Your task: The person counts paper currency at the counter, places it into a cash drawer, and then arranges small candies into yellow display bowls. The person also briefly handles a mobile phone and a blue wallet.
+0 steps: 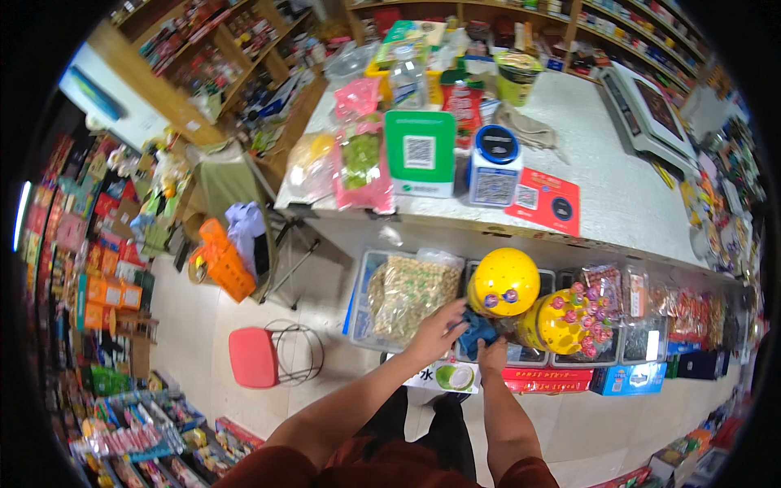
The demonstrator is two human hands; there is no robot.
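Observation:
A crumpled blue cloth lies between my hands, low in front of the counter. My right hand grips its lower right part between thumb and fingers. My left hand reaches to its left side with the fingers apart; whether the fingertips touch the cloth is hard to tell. Just above the cloth stands a round yellow lollipop holder with two lollipops in it. To its right, a second yellow holder lies tilted and bears several wrapped lollipops. A clear bag of shelled-looking dry goods fills the bin left of the cloth.
Above the bins, the white counter carries a green code stand, a code-bearing speaker box and a scale. Boxes stand below the bins. A red stool is at the left on the floor.

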